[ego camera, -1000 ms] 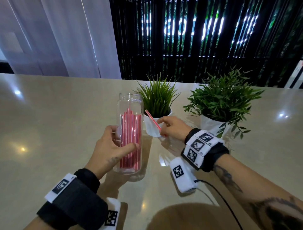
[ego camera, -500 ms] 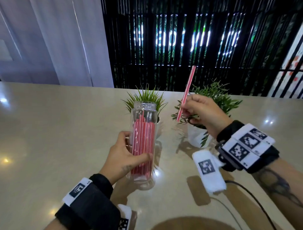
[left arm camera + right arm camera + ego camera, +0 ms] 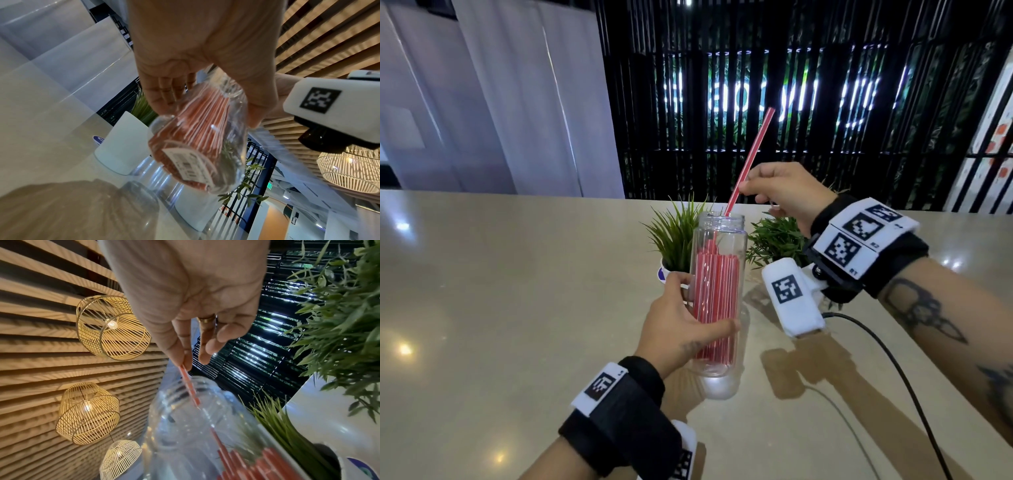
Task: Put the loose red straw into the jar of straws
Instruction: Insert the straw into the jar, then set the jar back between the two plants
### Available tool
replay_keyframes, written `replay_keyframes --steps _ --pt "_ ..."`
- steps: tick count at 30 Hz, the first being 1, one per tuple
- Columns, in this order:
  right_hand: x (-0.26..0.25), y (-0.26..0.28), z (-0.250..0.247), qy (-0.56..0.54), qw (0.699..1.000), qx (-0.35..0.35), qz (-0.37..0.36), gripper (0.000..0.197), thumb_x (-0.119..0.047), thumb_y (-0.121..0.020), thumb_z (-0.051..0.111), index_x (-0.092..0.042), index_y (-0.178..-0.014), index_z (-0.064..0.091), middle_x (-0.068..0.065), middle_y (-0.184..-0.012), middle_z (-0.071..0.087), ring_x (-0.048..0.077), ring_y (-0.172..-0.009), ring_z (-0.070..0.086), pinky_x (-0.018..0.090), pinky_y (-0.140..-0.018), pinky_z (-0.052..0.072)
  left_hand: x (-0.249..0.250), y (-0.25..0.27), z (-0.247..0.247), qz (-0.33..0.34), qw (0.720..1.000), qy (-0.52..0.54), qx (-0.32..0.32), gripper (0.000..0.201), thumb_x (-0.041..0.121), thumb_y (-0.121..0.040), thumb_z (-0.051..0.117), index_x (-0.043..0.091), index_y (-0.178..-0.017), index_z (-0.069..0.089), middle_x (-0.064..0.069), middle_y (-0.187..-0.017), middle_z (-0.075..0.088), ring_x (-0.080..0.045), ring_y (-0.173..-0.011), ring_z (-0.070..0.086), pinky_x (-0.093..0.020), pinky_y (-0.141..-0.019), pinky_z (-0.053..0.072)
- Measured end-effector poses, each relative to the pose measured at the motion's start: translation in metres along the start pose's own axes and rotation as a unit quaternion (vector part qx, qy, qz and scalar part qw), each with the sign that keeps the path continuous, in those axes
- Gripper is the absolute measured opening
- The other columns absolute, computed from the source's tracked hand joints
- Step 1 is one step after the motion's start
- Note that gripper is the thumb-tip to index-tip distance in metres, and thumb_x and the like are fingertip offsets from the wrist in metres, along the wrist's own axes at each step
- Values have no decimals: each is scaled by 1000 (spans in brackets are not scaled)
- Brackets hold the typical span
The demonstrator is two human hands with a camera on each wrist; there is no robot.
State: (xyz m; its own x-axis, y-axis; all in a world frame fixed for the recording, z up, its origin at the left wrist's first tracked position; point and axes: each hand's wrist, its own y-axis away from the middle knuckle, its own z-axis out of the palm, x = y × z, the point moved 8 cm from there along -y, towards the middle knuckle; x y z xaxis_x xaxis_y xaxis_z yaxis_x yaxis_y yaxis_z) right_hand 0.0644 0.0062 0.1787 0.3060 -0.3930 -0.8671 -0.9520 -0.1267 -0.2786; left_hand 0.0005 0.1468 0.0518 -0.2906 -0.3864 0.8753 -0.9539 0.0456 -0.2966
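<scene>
1. The right hand [image 3: 787, 192] pinches the loose red straw [image 3: 751, 156] between thumb and forefinger, about midway along its length; the remaining fingers are loosely curled and hold nothing. A ring shows on one finger in the right wrist view.
2. The straw is tilted, its upper end leaning up and to the right of the jar [image 3: 719, 294]. Its lower end has entered the jar mouth; the right wrist view shows the straw [image 3: 188, 382] passing through the neck of the jar [image 3: 185, 418] towards the bundle inside.
3. The left hand [image 3: 678, 329] grips the jar around its lower half, thumb across the near face and fingers round the far side. In the left wrist view the left hand [image 3: 197, 53] wraps the jar [image 3: 201, 142], whose base, bearing a white label, is clear of the table [image 3: 482, 308].
4. The jar is clear, without a lid, held upright, and packed with red straws [image 3: 717, 301] reaching about two thirds of its height.
5. Just behind the jar stands a grassy plant [image 3: 678, 233] in a white pot; behind and to the right of the jar is a leafier plant [image 3: 777, 240], partly hidden by the right wrist.
6. A black cable [image 3: 893, 370] runs across the table to the right of the jar.
</scene>
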Motion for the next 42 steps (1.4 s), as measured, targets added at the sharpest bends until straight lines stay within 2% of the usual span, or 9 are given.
replay_keyframes --steps 4,9,16,21,29,32,36,39,42 --pt "4 7 11 41 998 -48 16 26 -13 -83 60 -19 -59 54 -2 -67 45 7 -66 40 21 -54 30 5 0 0 9 1000 -2 3 81 57 -37 69 26 -104 37 15 -90 60 -1 -82 61 -20 -72 52" --pt "3 14 13 59 995 -74 24 27 -15 -82 58 -20 -56 57 2 -78 52 12 -77 45 23 -57 29 13 4 2 34 999 -1 3 75 46 -45 76 21 -105 37 16 -86 58 20 -72 55 -2 -60 45" --pt "-3 19 6 71 995 -66 21 33 -19 -81 57 9 -99 65 3 -97 62 7 -77 49 26 -60 32 21 5 4 50 999 -16 -2 70 35 -57 80 21 -108 35 18 -86 55 5 -74 55 1 -62 44" --pt "-6 18 5 63 996 -58 -2 36 -18 -82 57 12 -101 64 9 -120 64 7 -80 49 23 -58 31 23 4 6 57 998 -4 -9 77 48 -46 73 24 -107 34 19 -87 55 24 -71 52 3 -57 41" --pt "-5 26 -26 -20 995 91 -24 18 -12 -82 53 -15 -64 53 5 -80 57 13 -78 51 20 -56 37 25 3 4 61 998 3 -1 81 58 -40 68 24 -106 35 19 -87 55 26 -72 51 2 -57 42" --pt "11 43 -17 -20 999 40 6 19 -8 -84 50 -17 -67 51 2 -75 57 11 -70 54 21 -56 41 26 2 1 67 998 9 2 76 52 -46 74 24 -106 37 18 -89 57 22 -74 54 0 -59 43" --pt "35 73 -3 9 998 -44 51 9 -11 -87 50 -14 -94 54 5 -96 62 14 -81 59 24 -59 47 26 2 -1 56 998 6 -11 82 60 -41 73 26 -107 37 15 -91 58 4 -80 59 -10 -65 50" --pt "58 93 18 28 986 -130 103 52 -20 -83 59 -21 -130 37 7 -118 57 19 -99 60 24 -61 50 28 2 -2 54 998 28 -10 75 45 -50 80 21 -108 40 12 -92 59 2 -82 57 -5 -64 48" --pt "70 108 36 3 981 -158 110 65 -29 -81 63 -30 -137 28 6 -119 56 20 -104 60 30 -69 53 29 2 4 59 998 31 -17 65 37 -56 81 22 -106 43 13 -92 59 7 -78 59 -3 -62 46"
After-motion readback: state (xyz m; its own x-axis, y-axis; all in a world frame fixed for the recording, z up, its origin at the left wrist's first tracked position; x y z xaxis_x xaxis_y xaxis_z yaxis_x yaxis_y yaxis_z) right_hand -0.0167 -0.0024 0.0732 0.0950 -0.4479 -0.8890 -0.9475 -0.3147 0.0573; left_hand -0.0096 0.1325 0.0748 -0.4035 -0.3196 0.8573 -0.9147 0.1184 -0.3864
